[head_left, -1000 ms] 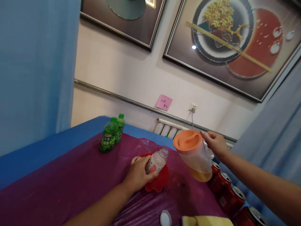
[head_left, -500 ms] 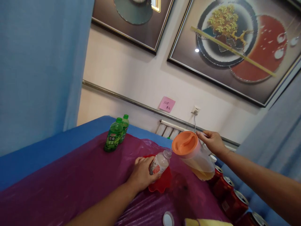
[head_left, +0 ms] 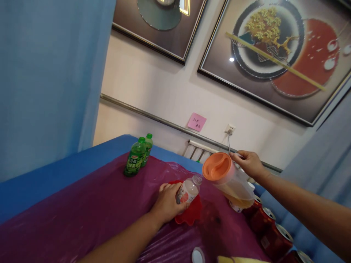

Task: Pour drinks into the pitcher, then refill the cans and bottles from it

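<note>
My left hand [head_left: 170,201] is wrapped round a clear bottle [head_left: 190,189] with a printed label and no cap on its mouth. The bottle leans to the right over a red scalloped mat or dish [head_left: 192,213]. In my right hand [head_left: 248,162] is the handle of a translucent pitcher [head_left: 233,184] with an orange lid [head_left: 217,166]. Tilted toward the bottle, the pitcher has its lid close to the bottle's mouth, and yellowish liquid lies low in its body. I cannot make out a stream between them.
Two green bottles [head_left: 135,159] stand at the back left. Several red cans [head_left: 276,239] line the right edge. A white cap or lid [head_left: 197,255] and a yellow cloth-like item [head_left: 241,259] lie in front on the purple plastic cover [head_left: 104,204]. Blue curtains [head_left: 49,84] hang at both sides.
The whole view has shifted slightly, moving things a little to the right. Both hands keep their holds, and the pitcher and bottle stay in nearly the same positions relative to each other.
</note>
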Tool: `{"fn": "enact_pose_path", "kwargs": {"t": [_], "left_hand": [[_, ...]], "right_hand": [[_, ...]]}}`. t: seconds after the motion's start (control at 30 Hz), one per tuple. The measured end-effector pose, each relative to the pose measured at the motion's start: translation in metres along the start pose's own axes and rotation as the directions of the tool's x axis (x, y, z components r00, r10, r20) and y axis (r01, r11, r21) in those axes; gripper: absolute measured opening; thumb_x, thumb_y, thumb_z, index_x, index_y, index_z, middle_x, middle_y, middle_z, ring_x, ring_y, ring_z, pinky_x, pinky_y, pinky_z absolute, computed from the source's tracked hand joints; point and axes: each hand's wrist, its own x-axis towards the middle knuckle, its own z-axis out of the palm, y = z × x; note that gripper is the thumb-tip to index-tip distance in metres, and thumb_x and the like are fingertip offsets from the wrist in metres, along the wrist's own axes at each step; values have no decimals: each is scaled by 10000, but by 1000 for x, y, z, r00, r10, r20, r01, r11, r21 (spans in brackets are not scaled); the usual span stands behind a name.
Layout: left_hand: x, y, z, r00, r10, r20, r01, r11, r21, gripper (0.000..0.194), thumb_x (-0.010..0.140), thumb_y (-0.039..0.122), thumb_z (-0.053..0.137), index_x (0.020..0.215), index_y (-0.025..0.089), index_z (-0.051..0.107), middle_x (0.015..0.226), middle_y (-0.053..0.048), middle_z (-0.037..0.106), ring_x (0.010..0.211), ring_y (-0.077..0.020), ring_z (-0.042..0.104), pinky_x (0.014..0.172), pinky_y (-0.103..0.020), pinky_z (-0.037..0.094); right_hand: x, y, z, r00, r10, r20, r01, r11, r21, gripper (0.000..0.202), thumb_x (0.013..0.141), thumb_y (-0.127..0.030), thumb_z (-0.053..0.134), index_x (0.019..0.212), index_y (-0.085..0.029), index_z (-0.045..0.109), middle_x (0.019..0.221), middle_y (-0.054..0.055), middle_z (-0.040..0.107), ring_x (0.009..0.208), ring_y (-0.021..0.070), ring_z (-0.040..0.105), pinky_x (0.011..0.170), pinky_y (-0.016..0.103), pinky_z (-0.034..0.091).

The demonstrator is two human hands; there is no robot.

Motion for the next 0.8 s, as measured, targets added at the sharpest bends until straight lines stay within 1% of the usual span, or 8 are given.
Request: {"fn": "enact_pose_path", "kwargs": {"t": [0.17,0.3,0.8], "left_hand": [[0,-1,1,1000,2,2,-2,1000,-10,614,670,413,813,1236,268,625,1218,-50,725,1166,-293,614,1093,-459,311],[0,-1,0,1000,-2,3,2,1000,-15,643,673,428,815,1262,261,616,1247,-55,713,1195,-294,600,1106,-459,300],[-1,1,-3,1000,6,12,-6,1000,-9,586,688,460,794,1227,293,637,1204,-44,733,1159,-313,612,1072,-451,332]], "right_hand": [[3,-2,1,1000,-3,5,3,1000,-2,550,798,-643,583,534,-239,320,558,-58,216,524,99,239,471,256,185],[4,-1,1,1000,-1,14,1,1000,-6,552,798,-643,585,533,-238,318,558,-61,212,519,96,233,475,258,189],[3,-5,-3,999,-35,23,36,998,-47,551,805,-645,570,532,-243,309,540,-61,217,505,97,242,455,260,193]]}}
